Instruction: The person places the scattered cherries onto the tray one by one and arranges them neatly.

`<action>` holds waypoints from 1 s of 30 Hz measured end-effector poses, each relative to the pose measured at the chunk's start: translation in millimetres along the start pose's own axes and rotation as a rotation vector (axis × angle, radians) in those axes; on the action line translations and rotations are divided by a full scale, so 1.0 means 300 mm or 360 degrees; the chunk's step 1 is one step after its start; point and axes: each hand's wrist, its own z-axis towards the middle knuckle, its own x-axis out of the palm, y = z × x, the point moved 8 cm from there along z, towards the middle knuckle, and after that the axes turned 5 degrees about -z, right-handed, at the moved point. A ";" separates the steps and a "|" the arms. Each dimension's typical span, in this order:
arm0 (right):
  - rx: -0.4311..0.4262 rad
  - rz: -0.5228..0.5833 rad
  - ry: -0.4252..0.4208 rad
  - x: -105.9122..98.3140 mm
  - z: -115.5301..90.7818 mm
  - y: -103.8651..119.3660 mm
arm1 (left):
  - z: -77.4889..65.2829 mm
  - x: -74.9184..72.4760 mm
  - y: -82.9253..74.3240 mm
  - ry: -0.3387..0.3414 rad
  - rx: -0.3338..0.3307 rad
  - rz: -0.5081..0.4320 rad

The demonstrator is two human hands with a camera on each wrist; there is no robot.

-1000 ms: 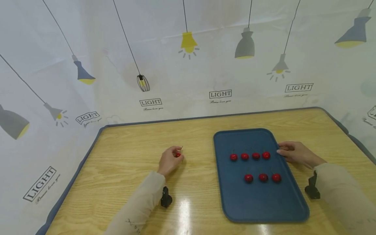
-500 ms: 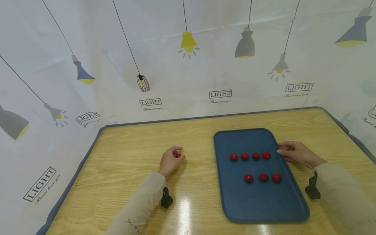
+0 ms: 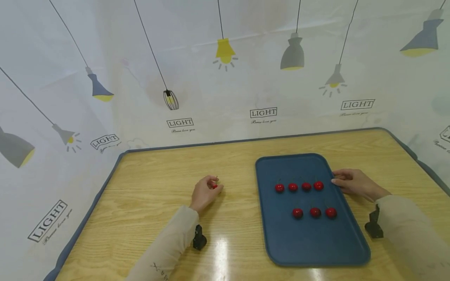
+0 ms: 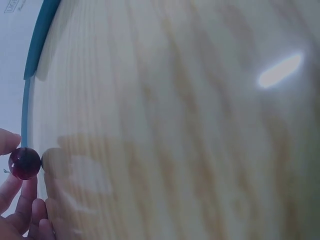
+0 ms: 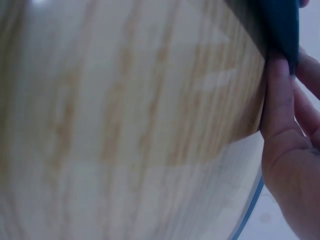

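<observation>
A red cherry (image 4: 24, 163) with a thin stem is pinched between the thumb and fingers of my left hand (image 3: 205, 193), over the table left of the tray. In the head view the fingers partly cover this cherry. My right hand (image 3: 358, 185) grips the right rim of a blue tray (image 3: 316, 244), with thumb and fingers on either side of the edge in the right wrist view. On the tray lie two rows of cherries: a back row of several, including one at its left end (image 3: 279, 188), and a front row of three, with a cherry in its middle (image 3: 315, 212).
The light wood table (image 3: 158, 171) has a blue-grey edging (image 3: 197, 145). White sheeting (image 3: 140, 50) printed with lamps rises behind it and at both sides. A black wrist camera (image 3: 199, 237) hangs below the left sleeve, another black camera (image 3: 374, 226) by the right sleeve.
My left hand has shifted very slightly to the right with the cherry in its fingers. The right hand, the tray and the cherries on it have stayed in place.
</observation>
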 end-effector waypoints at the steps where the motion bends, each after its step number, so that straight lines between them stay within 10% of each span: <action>1: 0.0000 0.0001 -0.0002 0.000 0.000 0.000 | 0.001 0.000 0.002 -0.0008 -0.0012 -0.0001; 30: 0.0033 0.0017 -0.0012 -0.001 0.000 0.002 | 0.005 -0.019 0.014 -0.0097 -0.0083 -0.0131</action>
